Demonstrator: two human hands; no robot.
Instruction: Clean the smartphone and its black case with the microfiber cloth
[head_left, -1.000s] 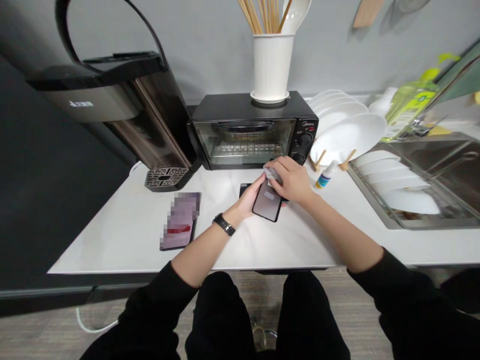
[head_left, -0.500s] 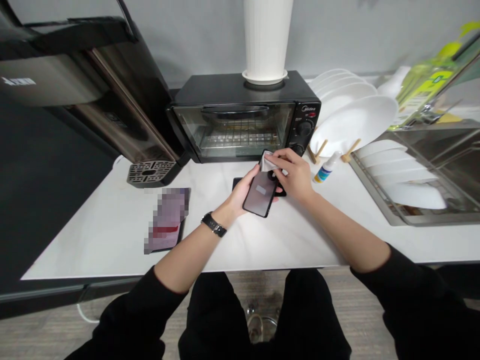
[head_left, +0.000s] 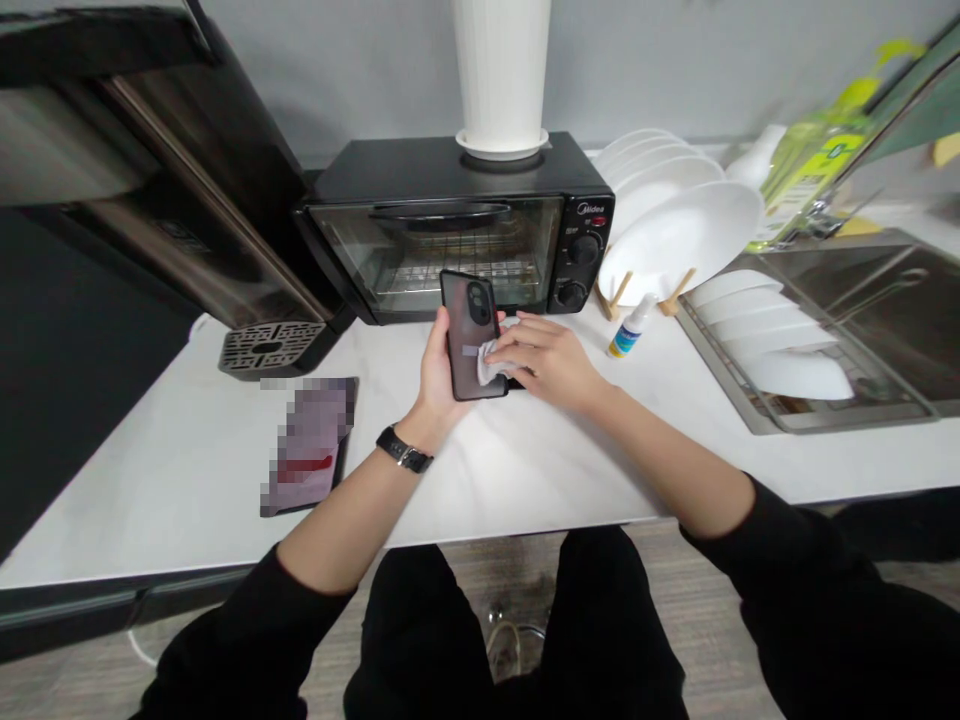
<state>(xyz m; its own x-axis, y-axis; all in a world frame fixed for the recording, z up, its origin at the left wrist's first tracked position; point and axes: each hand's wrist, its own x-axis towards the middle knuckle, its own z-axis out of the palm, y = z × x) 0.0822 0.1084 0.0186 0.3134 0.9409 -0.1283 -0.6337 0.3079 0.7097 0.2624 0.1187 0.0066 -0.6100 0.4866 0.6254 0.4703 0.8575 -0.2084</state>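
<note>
My left hand is closed round a smartphone, its back and camera bump facing me. The phone has a dark-edged, smoky case and stands tilted above the counter. In my right hand a crumpled white wipe is pinched, pressed against the lower right of the phone's back, beside a small pale label. A dark flat object under my hands is mostly hidden. A small spray bottle with a blue and yellow label stands to the right of my right hand.
A black toaster oven carrying a white pot stands behind my hands. At left are a drink machine and a flat pixelated item. White plates stand in a rack at right, by a sink holding bowls.
The wipe has moved from beside the camera at the phone's top to the lower part of its back. The phone has turned more upright, and the whole view has shifted.
</note>
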